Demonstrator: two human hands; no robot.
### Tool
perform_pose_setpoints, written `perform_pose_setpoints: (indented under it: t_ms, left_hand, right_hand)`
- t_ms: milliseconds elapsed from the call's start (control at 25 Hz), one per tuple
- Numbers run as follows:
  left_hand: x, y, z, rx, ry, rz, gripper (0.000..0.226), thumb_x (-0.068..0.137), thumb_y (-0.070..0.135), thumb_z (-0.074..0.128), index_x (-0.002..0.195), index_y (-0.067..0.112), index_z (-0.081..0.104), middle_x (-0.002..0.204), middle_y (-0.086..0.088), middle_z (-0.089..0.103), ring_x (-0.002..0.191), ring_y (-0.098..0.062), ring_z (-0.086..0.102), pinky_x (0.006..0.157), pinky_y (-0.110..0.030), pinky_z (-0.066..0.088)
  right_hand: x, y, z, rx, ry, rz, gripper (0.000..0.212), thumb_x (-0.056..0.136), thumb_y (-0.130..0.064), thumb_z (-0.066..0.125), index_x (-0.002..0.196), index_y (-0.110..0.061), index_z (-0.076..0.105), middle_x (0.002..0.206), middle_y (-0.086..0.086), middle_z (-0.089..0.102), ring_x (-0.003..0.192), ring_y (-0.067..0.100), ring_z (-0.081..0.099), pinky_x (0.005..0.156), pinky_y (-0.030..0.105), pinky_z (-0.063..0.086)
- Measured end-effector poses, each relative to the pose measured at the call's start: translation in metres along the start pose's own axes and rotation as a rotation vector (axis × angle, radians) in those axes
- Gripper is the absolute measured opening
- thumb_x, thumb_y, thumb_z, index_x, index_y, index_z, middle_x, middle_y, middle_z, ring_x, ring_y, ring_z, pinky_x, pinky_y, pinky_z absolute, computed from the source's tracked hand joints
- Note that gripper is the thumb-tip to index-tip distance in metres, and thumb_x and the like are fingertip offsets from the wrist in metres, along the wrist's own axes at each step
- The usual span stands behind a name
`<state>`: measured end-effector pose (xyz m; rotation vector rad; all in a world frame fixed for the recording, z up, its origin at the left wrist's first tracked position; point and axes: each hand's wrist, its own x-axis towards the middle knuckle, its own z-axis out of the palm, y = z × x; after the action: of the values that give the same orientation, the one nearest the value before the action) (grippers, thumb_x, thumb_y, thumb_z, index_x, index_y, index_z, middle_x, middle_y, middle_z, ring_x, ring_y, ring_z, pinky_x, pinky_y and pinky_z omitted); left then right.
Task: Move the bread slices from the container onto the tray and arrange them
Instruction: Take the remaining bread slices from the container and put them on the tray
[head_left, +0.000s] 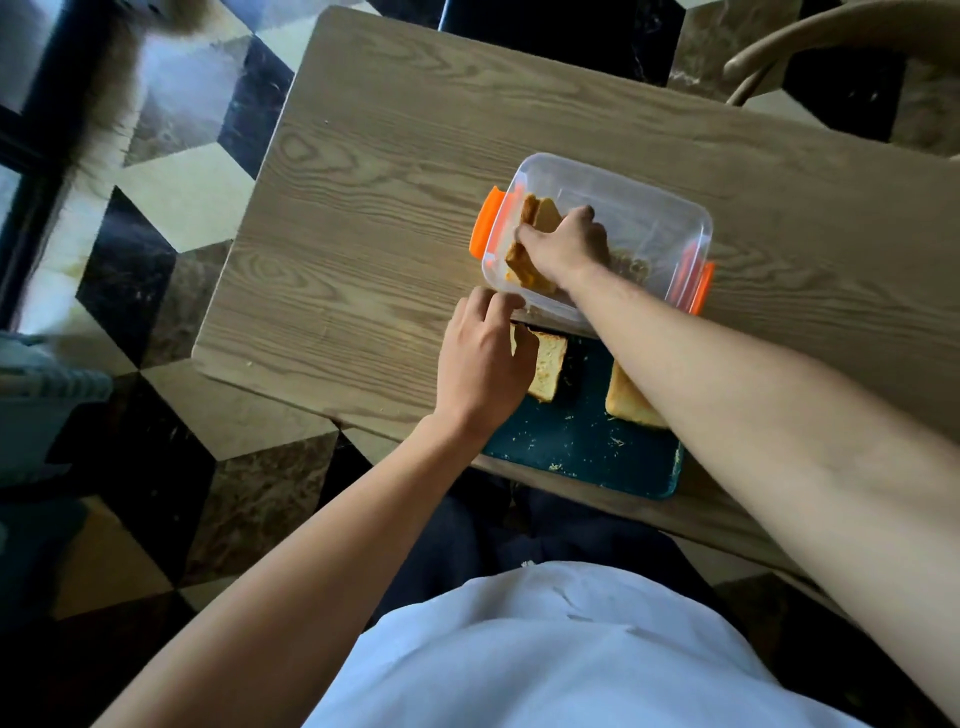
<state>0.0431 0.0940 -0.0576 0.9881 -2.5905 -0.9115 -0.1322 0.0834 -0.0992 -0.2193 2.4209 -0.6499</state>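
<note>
A clear plastic container (654, 218) with orange clips stands on the wooden table. Inside it, at the left end, bread slices (535, 228) lean upright. My right hand (563, 244) reaches into the container and grips those slices. My left hand (485, 358) rests at the container's near-left corner, fingers touching its rim. A dark teal tray (582, 447) lies at the table's near edge, dusted with crumbs. One bread slice (548, 371) lies on its far left, partly under my left hand. Another slice (626, 400) lies to the right, mostly hidden by my right forearm.
The wooden table (395, 171) stretches bare to the left and behind the container. A curved wooden chair back (810, 36) stands at the far right. The floor has a black, beige and marble cube pattern (171, 208). A light blue object (36, 395) sits at the left.
</note>
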Motion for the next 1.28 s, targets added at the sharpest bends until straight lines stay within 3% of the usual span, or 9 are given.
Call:
perform_pose_setpoints:
  t_ms: [240, 400, 520, 680, 760, 920, 1000, 1120, 1280]
  left_hand:
    - [0.027, 0.015, -0.002, -0.041, 0.011, 0.056, 0.046, 0.082, 0.009, 0.06, 0.128, 0.004, 0.057, 0.123, -0.015, 0.06, 0.109, -0.032, 0.058, 0.092, -0.036, 0.046]
    - [0.073, 0.026, 0.016, 0.078, -0.232, 0.031, 0.057, 0.08, 0.013, 0.067, 0.133, 0.005, 0.05, 0.13, -0.018, 0.056, 0.115, -0.036, 0.056, 0.088, -0.039, 0.045]
    - [0.102, 0.03, 0.035, 0.231, -0.411, 0.052, 0.05, 0.081, 0.023, 0.073, 0.122, 0.002, 0.053, 0.12, -0.021, 0.058, 0.105, -0.035, 0.06, 0.078, -0.035, 0.043]
    - [0.127, 0.025, 0.052, 0.243, -0.476, -0.009, 0.058, 0.076, 0.04, 0.08, 0.114, 0.004, 0.055, 0.109, -0.02, 0.066, 0.097, -0.035, 0.064, 0.074, -0.036, 0.044]
    - [0.136, 0.02, 0.054, 0.153, -0.468, -0.076, 0.064, 0.071, 0.045, 0.084, 0.115, 0.006, 0.057, 0.105, -0.012, 0.069, 0.096, -0.031, 0.065, 0.079, -0.038, 0.05]
    - [0.148, 0.011, 0.046, 0.003, -0.428, -0.207, 0.085, 0.067, 0.047, 0.086, 0.135, 0.012, 0.049, 0.122, -0.002, 0.06, 0.11, -0.018, 0.057, 0.085, -0.03, 0.046]
    - [0.149, 0.01, 0.046, 0.001, -0.448, -0.216, 0.084, 0.07, 0.046, 0.085, 0.137, 0.013, 0.048, 0.13, -0.007, 0.06, 0.117, -0.022, 0.057, 0.092, -0.032, 0.048]
    - [0.147, 0.012, 0.049, -0.004, -0.458, -0.2, 0.08, 0.072, 0.051, 0.082, 0.135, 0.013, 0.05, 0.127, -0.008, 0.062, 0.111, -0.021, 0.059, 0.09, -0.032, 0.048]
    - [0.147, 0.012, 0.048, -0.016, -0.443, -0.222, 0.072, 0.072, 0.046, 0.083, 0.131, 0.016, 0.054, 0.123, -0.005, 0.064, 0.106, -0.02, 0.062, 0.086, -0.036, 0.054]
  right_hand:
    - [-0.007, 0.019, -0.015, 0.13, 0.122, 0.067, 0.055, 0.086, -0.046, 0.059, 0.123, -0.006, 0.052, 0.125, 0.014, 0.064, 0.108, 0.033, 0.065, 0.073, 0.029, 0.043]
    - [0.002, 0.03, -0.028, 0.206, 0.006, 0.123, 0.045, 0.083, -0.035, 0.063, 0.119, -0.007, 0.061, 0.12, 0.013, 0.068, 0.108, 0.032, 0.066, 0.077, 0.028, 0.049]
    - [0.006, 0.033, -0.034, 0.358, -0.051, 0.156, 0.036, 0.082, -0.035, 0.061, 0.105, -0.008, 0.07, 0.107, 0.013, 0.073, 0.097, 0.03, 0.07, 0.065, 0.026, 0.052]
    - [0.012, 0.043, -0.032, 0.488, -0.097, 0.123, 0.032, 0.09, -0.034, 0.059, 0.106, -0.008, 0.07, 0.107, 0.014, 0.072, 0.098, 0.029, 0.068, 0.076, 0.032, 0.054]
    - [0.014, 0.048, -0.032, 0.603, -0.161, 0.147, 0.03, 0.097, -0.029, 0.055, 0.116, -0.009, 0.066, 0.116, 0.017, 0.068, 0.102, 0.033, 0.067, 0.079, 0.044, 0.061]
    - [0.017, 0.057, -0.036, 0.543, -0.209, 0.166, 0.032, 0.098, -0.024, 0.046, 0.123, -0.011, 0.061, 0.115, 0.014, 0.068, 0.105, 0.031, 0.065, 0.093, 0.049, 0.056]
    - [0.017, 0.058, -0.038, 0.583, -0.242, 0.171, 0.032, 0.097, -0.023, 0.045, 0.123, -0.01, 0.061, 0.113, 0.014, 0.069, 0.102, 0.03, 0.067, 0.09, 0.047, 0.058]
    - [0.012, 0.054, -0.036, 0.695, -0.283, 0.172, 0.026, 0.097, -0.019, 0.047, 0.115, -0.009, 0.063, 0.107, 0.017, 0.07, 0.093, 0.032, 0.072, 0.073, 0.042, 0.063]
    - [0.009, 0.054, -0.033, 0.656, -0.211, 0.132, 0.031, 0.097, -0.022, 0.046, 0.116, -0.008, 0.065, 0.109, 0.014, 0.071, 0.102, 0.031, 0.068, 0.092, 0.051, 0.057]
